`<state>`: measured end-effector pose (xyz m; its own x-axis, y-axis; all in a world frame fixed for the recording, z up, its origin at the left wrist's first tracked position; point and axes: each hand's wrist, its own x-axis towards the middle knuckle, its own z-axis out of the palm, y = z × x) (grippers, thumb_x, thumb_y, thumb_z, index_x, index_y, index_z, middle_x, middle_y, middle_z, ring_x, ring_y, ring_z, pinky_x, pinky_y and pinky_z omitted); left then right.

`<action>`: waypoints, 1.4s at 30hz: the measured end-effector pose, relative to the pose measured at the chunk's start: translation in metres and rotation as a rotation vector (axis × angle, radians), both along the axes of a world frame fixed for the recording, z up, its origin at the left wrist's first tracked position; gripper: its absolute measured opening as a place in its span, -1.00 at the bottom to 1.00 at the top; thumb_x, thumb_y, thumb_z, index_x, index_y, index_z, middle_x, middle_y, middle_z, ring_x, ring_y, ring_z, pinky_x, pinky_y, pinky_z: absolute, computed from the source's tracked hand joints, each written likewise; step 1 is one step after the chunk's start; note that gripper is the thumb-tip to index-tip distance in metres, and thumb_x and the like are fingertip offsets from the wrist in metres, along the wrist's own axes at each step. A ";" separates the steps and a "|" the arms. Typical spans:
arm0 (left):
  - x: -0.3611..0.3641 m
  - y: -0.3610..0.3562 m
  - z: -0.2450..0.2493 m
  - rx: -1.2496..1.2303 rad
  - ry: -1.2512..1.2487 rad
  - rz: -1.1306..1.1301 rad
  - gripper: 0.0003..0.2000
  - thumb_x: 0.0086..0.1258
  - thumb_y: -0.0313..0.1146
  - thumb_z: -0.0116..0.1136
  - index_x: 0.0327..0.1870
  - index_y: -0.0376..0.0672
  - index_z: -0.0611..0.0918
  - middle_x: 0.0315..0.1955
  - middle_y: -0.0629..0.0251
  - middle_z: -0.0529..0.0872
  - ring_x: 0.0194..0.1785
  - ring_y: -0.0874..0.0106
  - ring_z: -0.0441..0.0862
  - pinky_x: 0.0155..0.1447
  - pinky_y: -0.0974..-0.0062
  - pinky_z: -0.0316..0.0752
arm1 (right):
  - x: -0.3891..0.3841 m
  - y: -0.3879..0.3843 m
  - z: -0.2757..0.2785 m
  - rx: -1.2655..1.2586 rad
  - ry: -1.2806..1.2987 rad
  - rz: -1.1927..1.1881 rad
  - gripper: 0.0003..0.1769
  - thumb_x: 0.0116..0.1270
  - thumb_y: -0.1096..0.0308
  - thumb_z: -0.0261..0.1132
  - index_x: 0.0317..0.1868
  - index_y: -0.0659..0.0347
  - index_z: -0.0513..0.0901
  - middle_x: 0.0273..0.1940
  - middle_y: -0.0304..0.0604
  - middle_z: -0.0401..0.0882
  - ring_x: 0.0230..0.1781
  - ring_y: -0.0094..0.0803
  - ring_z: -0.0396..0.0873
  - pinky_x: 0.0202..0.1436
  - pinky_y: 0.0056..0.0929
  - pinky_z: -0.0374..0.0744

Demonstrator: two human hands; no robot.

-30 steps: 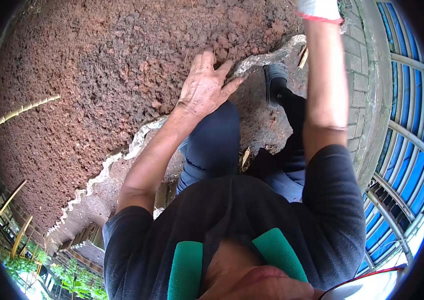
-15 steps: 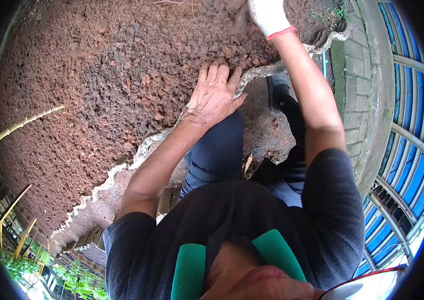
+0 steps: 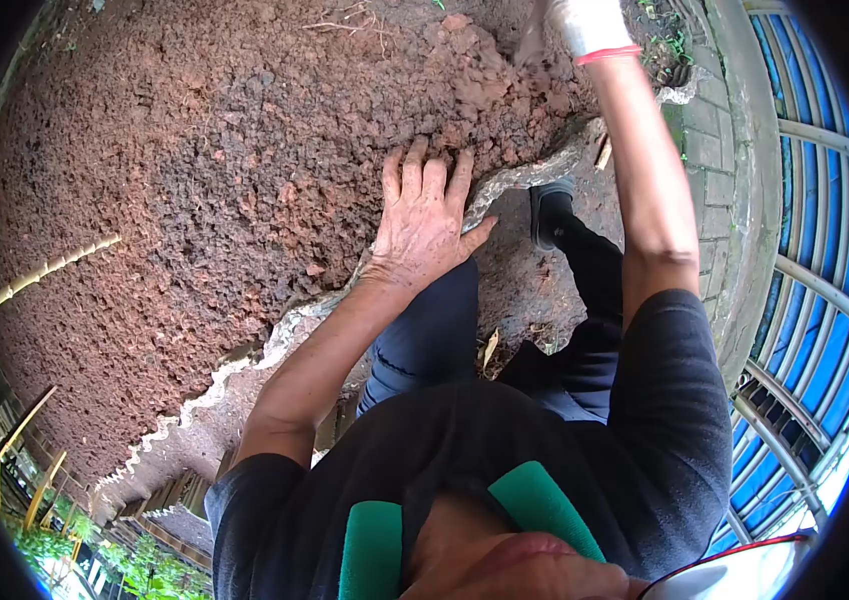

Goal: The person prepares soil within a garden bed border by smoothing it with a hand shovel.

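My left hand [image 3: 424, 225] is bare and lies flat on the reddish-brown crumbly soil [image 3: 194, 200], fingers spread, right at the wavy pale edging [image 3: 289, 318] of the raised bed. My right hand [image 3: 584, 22] wears a white glove with a red cuff. It reaches into the soil at the top of the view, beside a heap of loose clods [image 3: 484, 60]. The frame cuts off most of the glove, so its grip is hidden. A dark grey shape shows just left of it.
My dark shoe [image 3: 547, 205] and trouser legs stand on bare ground below the edging. A brick strip [image 3: 714, 120] and a curved concrete kerb run along the right, with blue railings [image 3: 824, 250] beyond. A bamboo stick [image 3: 34, 280] lies at the bed's left.
My gloved right hand swung left over the soil and now digs near the top, where clods have piled up. My left hand slid slightly down and left along the edging.
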<state>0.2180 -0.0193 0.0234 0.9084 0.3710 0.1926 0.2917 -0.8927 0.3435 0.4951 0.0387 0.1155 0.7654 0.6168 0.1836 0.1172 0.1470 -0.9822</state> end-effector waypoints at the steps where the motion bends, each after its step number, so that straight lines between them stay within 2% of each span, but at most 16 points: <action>1: 0.000 0.000 -0.001 0.003 0.010 0.003 -0.23 0.29 0.18 0.27 0.37 -0.27 0.49 0.05 -0.05 0.43 0.36 -0.05 0.30 0.46 -0.19 0.14 | -0.001 -0.002 0.015 0.148 -0.147 0.017 -0.84 0.26 0.36 0.34 -0.41 0.27 0.74 -0.55 -0.21 0.62 -0.60 -0.46 0.52 -0.58 -0.51 0.41; 5: 0.001 0.000 -0.001 0.006 0.017 0.007 -0.23 0.30 0.15 0.27 0.38 -0.27 0.48 0.07 -0.04 0.44 0.37 -0.04 0.30 0.47 -0.19 0.13 | -0.045 -0.023 0.063 0.298 0.122 0.176 -0.85 0.31 0.38 0.31 -0.37 0.30 0.68 -0.56 -0.19 0.59 -0.59 -0.43 0.53 -0.49 -0.44 0.52; 8: 0.000 0.000 0.000 -0.001 0.006 0.001 -0.24 0.29 0.13 0.29 0.36 -0.28 0.49 0.07 -0.03 0.45 0.36 -0.04 0.31 0.47 -0.20 0.13 | -0.002 0.016 -0.105 0.081 -0.141 0.062 -0.89 0.32 0.51 0.29 -0.38 0.35 0.67 -0.47 -0.16 0.68 -0.46 -0.40 0.65 -0.29 -0.42 0.64; 9: -0.001 -0.001 0.000 -0.011 -0.006 0.001 -0.24 0.28 0.13 0.30 0.36 -0.29 0.50 0.06 -0.03 0.45 0.36 -0.04 0.31 0.47 -0.20 0.13 | -0.003 0.016 -0.108 0.077 -0.034 0.133 -0.91 0.31 0.57 0.27 -0.34 0.39 0.69 -0.42 -0.13 0.73 -0.37 -0.41 0.70 -0.19 -0.44 0.64; 14: -0.001 0.000 -0.004 -0.026 -0.008 0.004 -0.22 0.25 0.14 0.33 0.35 -0.29 0.50 0.05 -0.02 0.44 0.35 -0.04 0.31 0.48 -0.20 0.13 | -0.053 0.001 0.020 0.319 -0.160 -0.085 -0.87 0.33 0.45 0.27 -0.37 0.28 0.70 -0.48 -0.22 0.66 -0.50 -0.48 0.58 -0.40 -0.53 0.53; 17: 0.001 0.000 -0.003 -0.022 0.000 0.007 -0.23 0.24 0.13 0.34 0.35 -0.28 0.50 0.05 -0.02 0.43 0.36 -0.04 0.30 0.48 -0.20 0.12 | -0.035 0.024 -0.031 0.209 -0.048 -0.232 -0.93 0.26 0.49 0.32 -0.37 0.25 0.71 -0.53 -0.30 0.62 -0.51 -0.50 0.57 -0.42 -0.53 0.51; 19: -0.001 0.000 -0.001 -0.018 0.007 0.008 -0.23 0.24 0.12 0.35 0.35 -0.28 0.50 0.05 -0.01 0.43 0.36 -0.04 0.29 0.49 -0.19 0.11 | -0.004 0.050 -0.103 0.299 -0.341 -0.144 -0.96 0.23 0.49 0.35 -0.37 0.26 0.72 -0.55 -0.29 0.62 -0.53 -0.52 0.56 -0.47 -0.53 0.48; 22: -0.002 -0.001 -0.001 -0.033 -0.003 0.011 -0.22 0.24 0.11 0.36 0.36 -0.28 0.49 0.06 -0.01 0.43 0.37 -0.03 0.29 0.50 -0.18 0.11 | -0.016 0.042 -0.045 0.161 -0.360 -0.009 -0.94 0.26 0.47 0.35 -0.37 0.26 0.72 -0.55 -0.24 0.63 -0.57 -0.51 0.54 -0.53 -0.51 0.45; 24: -0.001 -0.001 -0.004 -0.030 -0.017 0.009 -0.22 0.24 0.12 0.35 0.36 -0.28 0.49 0.07 -0.01 0.42 0.38 -0.03 0.29 0.50 -0.18 0.11 | -0.047 0.007 0.030 0.307 0.407 0.150 -0.91 0.29 0.45 0.33 -0.35 0.28 0.70 -0.51 -0.18 0.65 -0.59 -0.49 0.52 -0.58 -0.48 0.44; 26: 0.001 -0.001 -0.005 -0.024 -0.003 0.009 -0.22 0.24 0.12 0.34 0.36 -0.28 0.49 0.08 -0.02 0.42 0.38 -0.03 0.29 0.50 -0.18 0.11 | -0.047 0.004 0.033 0.508 0.563 0.178 -0.91 0.30 0.44 0.32 -0.34 0.30 0.68 -0.47 -0.16 0.67 -0.58 -0.47 0.53 -0.56 -0.47 0.47; 29: 0.000 -0.001 -0.002 -0.009 0.021 0.016 -0.23 0.26 0.13 0.31 0.35 -0.28 0.50 0.09 -0.02 0.42 0.38 -0.04 0.29 0.50 -0.18 0.11 | -0.048 0.030 -0.060 0.524 -0.138 -0.046 -0.91 0.30 0.45 0.32 -0.29 0.31 0.67 -0.42 -0.16 0.68 -0.51 -0.44 0.59 -0.45 -0.48 0.53; 31: 0.000 -0.002 -0.003 -0.012 0.021 0.015 -0.24 0.27 0.13 0.30 0.35 -0.28 0.49 0.08 -0.02 0.42 0.37 -0.04 0.29 0.50 -0.18 0.11 | -0.053 0.044 -0.134 0.403 0.047 -0.062 -0.91 0.29 0.45 0.31 -0.32 0.31 0.68 -0.41 -0.17 0.69 -0.45 -0.45 0.62 -0.37 -0.49 0.56; 33: 0.001 0.001 -0.003 -0.022 0.007 0.014 -0.24 0.27 0.13 0.31 0.36 -0.28 0.49 0.08 -0.03 0.42 0.37 -0.04 0.29 0.49 -0.19 0.11 | -0.069 0.025 -0.052 0.252 0.071 0.098 -0.89 0.30 0.46 0.31 -0.36 0.32 0.68 -0.42 -0.16 0.69 -0.44 -0.45 0.63 -0.38 -0.51 0.54; 37: 0.000 -0.002 -0.004 -0.037 0.017 0.015 -0.23 0.25 0.12 0.33 0.36 -0.28 0.48 0.08 -0.04 0.43 0.37 -0.05 0.29 0.48 -0.19 0.12 | -0.078 0.021 0.024 0.606 0.076 0.276 -0.89 0.33 0.50 0.29 -0.31 0.39 0.65 -0.49 -0.14 0.61 -0.63 -0.46 0.50 -0.59 -0.44 0.46; 39: 0.001 -0.001 -0.004 -0.039 0.011 0.013 -0.23 0.25 0.11 0.34 0.36 -0.28 0.48 0.07 -0.04 0.43 0.37 -0.05 0.29 0.48 -0.18 0.13 | -0.080 0.036 0.006 0.524 0.084 0.201 -0.91 0.34 0.51 0.28 -0.28 0.40 0.64 -0.46 -0.11 0.64 -0.59 -0.43 0.56 -0.56 -0.41 0.53; 42: 0.000 -0.002 -0.004 -0.038 0.011 0.014 -0.23 0.25 0.11 0.34 0.36 -0.29 0.47 0.06 -0.04 0.43 0.36 -0.04 0.30 0.47 -0.18 0.13 | -0.060 0.081 -0.153 0.478 0.073 -0.009 -0.92 0.26 0.48 0.36 -0.34 0.33 0.66 -0.42 -0.20 0.70 -0.40 -0.50 0.64 -0.26 -0.49 0.61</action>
